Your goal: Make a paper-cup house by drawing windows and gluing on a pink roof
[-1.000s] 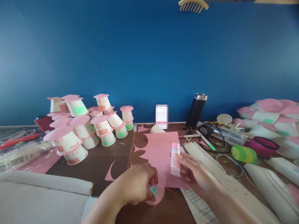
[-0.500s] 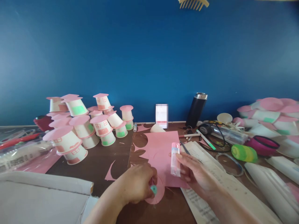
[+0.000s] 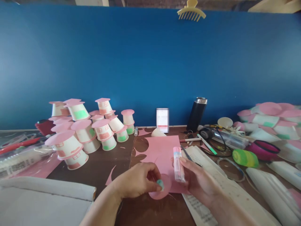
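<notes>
The blue wall [image 3: 141, 62] sits lower in the view than a second ago, so the yellow hair clip [image 3: 191, 12] at 12 o'clock now shows whole, with a strip above the wall's top edge. The brown table [image 3: 101, 163] and the paper-cup houses [image 3: 77, 135] at 9 o'clock of the pink sheet [image 3: 162, 150] lie as they did.

The left hand [image 3: 137, 182] has shifted toward 3 o'clock and now lies closer to the right hand [image 3: 199, 180]. The glue stick [image 3: 178, 160], near upright before, now leans with its pink top toward 11 o'clock. The pink disc [image 3: 166, 190] has come up from the sheet's 6 o'clock edge to just beside the stick's lower end.

The right hand's fingers are curled closed around the lower half of the glue stick, over the sheet's 4 o'clock corner. The left hand is clenched in a pinch, thumb and fingertips pressed on a small teal piece [image 3: 160, 184] held against the disc's 9 o'clock side. Whether that hand also grips the disc itself cannot be told.
</notes>
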### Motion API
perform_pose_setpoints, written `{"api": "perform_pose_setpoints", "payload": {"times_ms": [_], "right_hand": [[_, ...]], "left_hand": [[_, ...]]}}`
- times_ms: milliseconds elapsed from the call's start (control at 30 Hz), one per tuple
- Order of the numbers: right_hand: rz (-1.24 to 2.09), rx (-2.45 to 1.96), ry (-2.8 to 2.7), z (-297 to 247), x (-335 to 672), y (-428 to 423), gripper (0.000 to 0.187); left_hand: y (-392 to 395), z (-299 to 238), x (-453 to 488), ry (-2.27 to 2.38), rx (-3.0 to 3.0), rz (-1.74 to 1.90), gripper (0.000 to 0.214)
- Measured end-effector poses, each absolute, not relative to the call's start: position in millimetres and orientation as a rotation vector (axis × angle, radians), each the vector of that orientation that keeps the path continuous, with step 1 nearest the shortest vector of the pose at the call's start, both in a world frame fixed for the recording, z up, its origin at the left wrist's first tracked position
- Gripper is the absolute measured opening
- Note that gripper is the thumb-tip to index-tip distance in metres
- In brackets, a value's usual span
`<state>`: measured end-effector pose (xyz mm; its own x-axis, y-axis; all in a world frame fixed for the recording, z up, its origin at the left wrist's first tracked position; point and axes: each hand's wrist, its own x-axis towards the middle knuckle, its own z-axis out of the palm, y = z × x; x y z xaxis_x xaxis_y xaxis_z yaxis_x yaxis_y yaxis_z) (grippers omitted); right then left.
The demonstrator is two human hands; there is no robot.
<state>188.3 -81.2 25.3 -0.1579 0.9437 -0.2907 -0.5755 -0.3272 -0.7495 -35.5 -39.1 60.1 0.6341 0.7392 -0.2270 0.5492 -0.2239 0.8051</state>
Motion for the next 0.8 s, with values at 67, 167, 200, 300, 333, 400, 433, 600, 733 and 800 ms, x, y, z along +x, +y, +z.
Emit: {"api": "perform_pose_setpoints", "payload": {"times_ms": [67, 167, 200, 300, 333, 400, 433, 600, 733, 800], "right_hand": [[1.798, -0.892, -0.579, 26.7, 189.6, -82.7, 0.029], [1.832, -0.875, -0.67, 29.0, 190.8, -85.7, 0.03], [1.831, -0.877, -0.713, 29.6, 190.9, -86.5, 0.03], [1.834, -0.898, -0.839, 31.2, 190.3, -88.4, 0.032], [1.836, -0.909, -0.881, 31.7, 189.9, -88.8, 0.033], [1.837, -0.935, -0.959, 33.1, 189.2, -89.4, 0.035], [1.839, -0.945, -0.989, 34.0, 188.9, -89.7, 0.037], [1.856, -0.939, -1.064, 39.2, 188.9, -90.5, 0.038], [1.877, -0.879, -1.112, 37.1, 188.8, -89.0, 0.032], [1.878, -0.868, -1.117, 33.6, 188.6, -88.0, 0.026]], "left_hand": [[-38.9, 58.7, -34.9, 1.051, 1.933, 0.245, 0.025], [-38.5, 58.7, -35.0, 1.083, 1.971, 0.248, 0.024], [-38.1, 59.0, -35.4, 1.086, 1.976, 0.258, 0.023], [-36.4, 59.7, -37.4, 1.069, 1.981, 0.299, 0.022], [-35.9, 59.8, -38.3, 1.063, 1.977, 0.311, 0.022], [-35.2, 59.5, -40.3, 1.054, 1.961, 0.329, 0.022], [-35.0, 59.3, -41.3, 1.05, 1.951, 0.334, 0.022], [-34.5, 59.1, -43.6, 1.022, 1.95, 0.332, 0.022], [-33.9, 59.2, -42.8, 1.031, 1.982, 0.315, 0.023], [-33.7, 59.7, -42.6, 1.037, 1.999, 0.311, 0.024]]}}
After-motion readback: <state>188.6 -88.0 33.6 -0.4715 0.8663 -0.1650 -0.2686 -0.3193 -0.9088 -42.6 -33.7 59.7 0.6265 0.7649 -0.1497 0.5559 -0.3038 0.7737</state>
